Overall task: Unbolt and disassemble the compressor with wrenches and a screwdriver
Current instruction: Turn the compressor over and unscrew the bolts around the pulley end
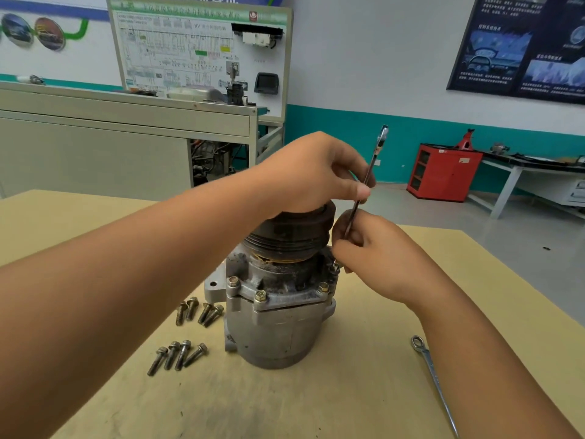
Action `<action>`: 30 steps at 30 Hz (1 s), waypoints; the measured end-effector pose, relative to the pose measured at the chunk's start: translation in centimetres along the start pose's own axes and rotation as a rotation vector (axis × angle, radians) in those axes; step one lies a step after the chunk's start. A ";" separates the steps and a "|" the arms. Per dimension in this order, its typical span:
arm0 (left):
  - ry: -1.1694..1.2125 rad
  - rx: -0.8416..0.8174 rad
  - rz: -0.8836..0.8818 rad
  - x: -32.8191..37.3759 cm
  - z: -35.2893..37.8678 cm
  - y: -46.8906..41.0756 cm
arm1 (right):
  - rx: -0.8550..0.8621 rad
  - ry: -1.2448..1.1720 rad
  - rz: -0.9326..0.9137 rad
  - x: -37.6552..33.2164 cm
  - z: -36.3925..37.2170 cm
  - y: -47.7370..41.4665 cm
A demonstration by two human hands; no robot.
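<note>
- nearest the lens, the bare left forearm (126, 280) leads to the left hand (310, 172). its palm rests on the dark grooved round pulley (294, 229), and its thumb and forefinger pinch the slim silver steel wrench (368, 172) mid-shaft, probably to steady both.
- just below those fingers, the right hand (380, 251) curls round the wrench's lower end. the working tip is hidden, seemingly on a flange bolt.
- under both hands the grey cast-metal compressor (278, 327) stands upright on the tan wooden tabletop (348, 391), with three yellowish hex bolts (260, 295) not yet removed.
- well left of the fingers, eight loose dark bolts (199, 312) lie grouped, clear of the work.
- right of the fingers, a long silver ring spanner (433, 375) lies within reach.
</note>
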State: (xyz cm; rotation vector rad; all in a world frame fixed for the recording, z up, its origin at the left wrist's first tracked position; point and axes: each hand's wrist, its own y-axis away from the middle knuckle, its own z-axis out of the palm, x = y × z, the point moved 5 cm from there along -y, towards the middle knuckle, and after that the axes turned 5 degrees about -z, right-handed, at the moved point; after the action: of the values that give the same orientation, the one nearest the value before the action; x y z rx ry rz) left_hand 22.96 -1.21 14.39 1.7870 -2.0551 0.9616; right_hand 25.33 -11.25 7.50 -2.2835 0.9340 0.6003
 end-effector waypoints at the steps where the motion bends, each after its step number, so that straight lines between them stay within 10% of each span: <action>1: 0.019 0.005 -0.006 -0.3 -0.2 -0.2 | -0.002 -0.006 -0.012 0.0 0.1 0.0; 18: -0.188 0.241 -0.052 0.4 -1.1 1.0 | -0.012 0.104 -0.078 0.4 0.1 0.0; 30: -0.124 0.046 0.085 1.3 -0.5 1.2 | -0.139 0.065 -0.077 0.6 -0.3 0.2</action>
State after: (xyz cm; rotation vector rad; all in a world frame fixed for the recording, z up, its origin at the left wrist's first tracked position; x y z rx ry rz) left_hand 21.40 -1.87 15.19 1.8383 -2.2178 0.9503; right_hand 25.62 -11.84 7.33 -2.4637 0.8542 0.5760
